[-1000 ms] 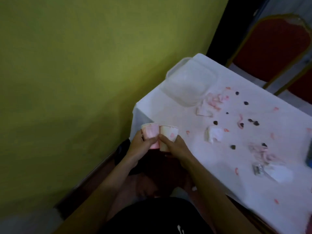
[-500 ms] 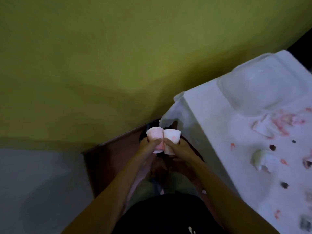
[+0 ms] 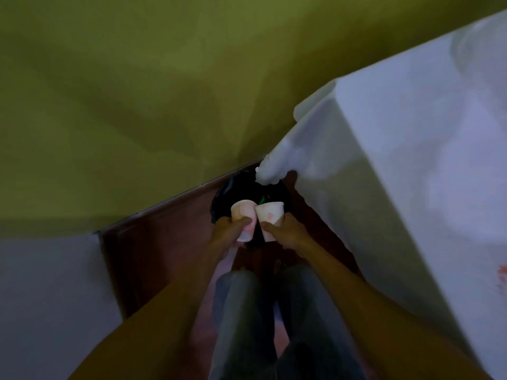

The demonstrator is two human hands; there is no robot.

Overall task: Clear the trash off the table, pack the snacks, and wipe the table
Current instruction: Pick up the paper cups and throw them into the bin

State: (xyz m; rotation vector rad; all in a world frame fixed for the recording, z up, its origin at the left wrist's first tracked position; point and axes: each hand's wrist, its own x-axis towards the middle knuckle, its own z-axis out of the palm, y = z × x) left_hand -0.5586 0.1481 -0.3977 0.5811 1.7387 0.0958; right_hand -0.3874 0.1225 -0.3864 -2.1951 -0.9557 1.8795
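Head view, frame centre: left hand [image 3: 227, 233] curls fingers and thumb round 1 pink-stained cup [image 3: 241, 212]; right hand [image 3: 289, 235] grips a second cup [image 3: 272, 214], rims touching, above a black bin bag [image 3: 233, 187] beside the white-clothed table [image 3: 411, 138] at right.

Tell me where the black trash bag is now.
In the head view, the black trash bag sits on the floor near the centre, beneath the hanging tablecloth corner, just beyond the two held paper cups.

Tablecloth corner [image 3: 270, 171] overhangs the black bag [image 3: 231, 189] from the right, wall [image 3: 137, 105] just behind
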